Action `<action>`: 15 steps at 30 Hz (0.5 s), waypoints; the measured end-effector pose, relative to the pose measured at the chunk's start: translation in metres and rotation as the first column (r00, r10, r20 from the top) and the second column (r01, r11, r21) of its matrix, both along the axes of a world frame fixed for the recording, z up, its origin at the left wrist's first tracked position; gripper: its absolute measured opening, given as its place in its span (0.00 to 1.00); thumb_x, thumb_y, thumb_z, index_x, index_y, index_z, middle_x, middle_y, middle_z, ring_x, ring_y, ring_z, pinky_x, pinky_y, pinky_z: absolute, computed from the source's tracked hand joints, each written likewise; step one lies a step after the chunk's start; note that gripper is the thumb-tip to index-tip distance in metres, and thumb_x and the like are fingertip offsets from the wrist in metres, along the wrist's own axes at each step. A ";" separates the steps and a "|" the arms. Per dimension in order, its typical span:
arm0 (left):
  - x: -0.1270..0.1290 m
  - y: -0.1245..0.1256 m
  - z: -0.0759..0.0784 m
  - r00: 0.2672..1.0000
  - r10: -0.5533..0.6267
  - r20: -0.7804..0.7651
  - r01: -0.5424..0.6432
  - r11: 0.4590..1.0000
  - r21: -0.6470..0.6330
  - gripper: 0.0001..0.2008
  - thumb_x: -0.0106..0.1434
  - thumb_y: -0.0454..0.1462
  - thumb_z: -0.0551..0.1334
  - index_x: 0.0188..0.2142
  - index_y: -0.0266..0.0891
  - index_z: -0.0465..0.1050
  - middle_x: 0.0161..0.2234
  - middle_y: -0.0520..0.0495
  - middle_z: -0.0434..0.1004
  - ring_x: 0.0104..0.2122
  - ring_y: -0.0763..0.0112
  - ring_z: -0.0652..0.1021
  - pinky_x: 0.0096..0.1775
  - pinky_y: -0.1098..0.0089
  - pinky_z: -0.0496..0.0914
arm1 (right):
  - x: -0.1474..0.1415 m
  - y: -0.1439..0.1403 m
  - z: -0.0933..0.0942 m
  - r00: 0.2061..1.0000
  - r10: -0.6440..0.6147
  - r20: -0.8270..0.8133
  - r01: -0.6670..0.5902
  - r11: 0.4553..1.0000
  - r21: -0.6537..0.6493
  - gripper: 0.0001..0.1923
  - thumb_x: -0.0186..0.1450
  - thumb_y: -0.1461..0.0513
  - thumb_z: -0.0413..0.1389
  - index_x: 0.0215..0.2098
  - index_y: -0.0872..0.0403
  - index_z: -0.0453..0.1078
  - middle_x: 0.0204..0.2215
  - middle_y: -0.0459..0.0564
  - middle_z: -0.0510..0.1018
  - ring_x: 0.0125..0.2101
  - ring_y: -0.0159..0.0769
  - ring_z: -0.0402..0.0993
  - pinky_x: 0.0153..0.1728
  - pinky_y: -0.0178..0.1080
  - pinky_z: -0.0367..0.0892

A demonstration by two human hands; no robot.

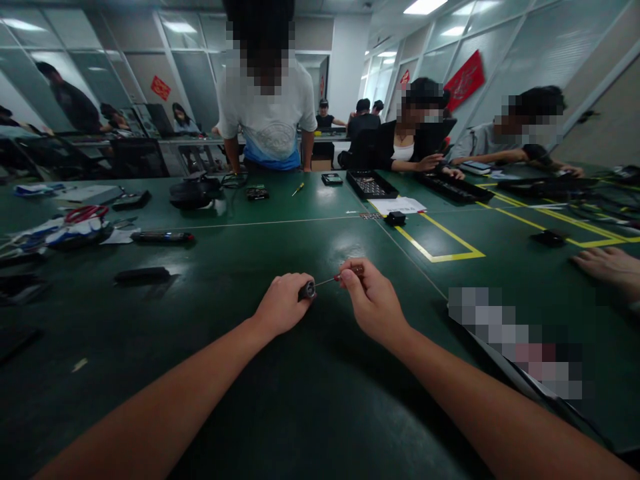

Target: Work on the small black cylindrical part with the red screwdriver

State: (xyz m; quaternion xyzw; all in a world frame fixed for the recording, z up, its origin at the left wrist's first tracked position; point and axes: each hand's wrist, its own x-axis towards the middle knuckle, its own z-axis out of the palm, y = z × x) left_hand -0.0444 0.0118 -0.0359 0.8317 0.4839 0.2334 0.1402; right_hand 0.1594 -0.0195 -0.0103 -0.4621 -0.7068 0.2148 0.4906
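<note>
Left hand [283, 308] fingers curl around small dark cylindrical part [307, 290]; right hand [373, 301] pinches thin red-handled metal screwdriver [336, 278], tip at the part's end. Risk: tip slipping off, loose grip.

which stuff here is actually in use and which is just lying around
In use:
left hand gripping a small dark part
right hand holding a thin screwdriver, tip at the part

Lying about:
black tray
yellow screwdriver
paper sheet
dark bar
red cable
</note>
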 end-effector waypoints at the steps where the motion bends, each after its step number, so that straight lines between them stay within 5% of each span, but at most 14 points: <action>1: 0.000 0.000 0.000 1.000 0.000 0.000 0.000 1.000 0.001 0.06 0.67 0.34 0.63 0.44 0.42 0.75 0.39 0.50 0.78 0.42 0.60 0.76 0.44 0.58 0.65 | 0.000 0.000 0.000 1.000 0.003 0.002 -0.003 1.000 0.000 0.09 0.75 0.57 0.49 0.42 0.50 0.69 0.32 0.47 0.79 0.33 0.37 0.78 0.36 0.40 0.68; 15: -0.001 0.000 0.000 1.000 0.004 -0.007 -0.004 1.000 0.000 0.07 0.67 0.35 0.63 0.44 0.42 0.75 0.40 0.49 0.79 0.43 0.59 0.76 0.45 0.57 0.65 | 0.000 0.003 -0.001 0.999 0.031 -0.010 -0.031 0.999 -0.022 0.08 0.75 0.57 0.49 0.43 0.50 0.68 0.33 0.47 0.79 0.34 0.38 0.78 0.37 0.40 0.68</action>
